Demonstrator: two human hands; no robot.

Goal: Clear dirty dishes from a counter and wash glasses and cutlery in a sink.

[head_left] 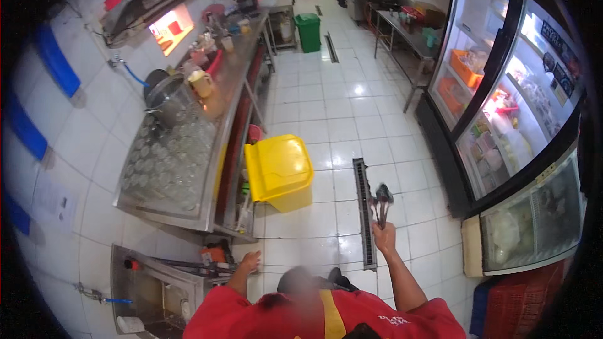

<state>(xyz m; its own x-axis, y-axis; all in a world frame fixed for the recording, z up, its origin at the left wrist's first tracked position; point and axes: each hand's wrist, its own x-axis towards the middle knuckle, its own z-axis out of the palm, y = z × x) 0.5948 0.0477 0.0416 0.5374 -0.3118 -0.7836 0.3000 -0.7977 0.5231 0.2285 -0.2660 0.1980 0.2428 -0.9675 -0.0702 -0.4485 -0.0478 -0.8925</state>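
My right hand (385,240) grips the handles of several kitchen utensils (382,207), whose dark, rounded heads point away from me. They look like ladles or serving spoons, but blur hides their exact kind. Beneath them runs a floor drain grate (363,216) set in white tiles. My left hand (251,261) hangs low on the other side, apparently with nothing in it and its fingers loosely apart. Nearest to it are the end of the steel counter (207,223) and a steel sink basin (160,263). A yellow lidded bin (280,169) stands ahead, between the two hands.
Many clear glasses (165,165) crowd the left counter beside a large metal pot (165,99) and a yellowish jug (200,84). Glass-door refrigerators (471,80) line the right, with stacked red crates (523,301) nearer me. Farther off are a green bin (307,33) and people.
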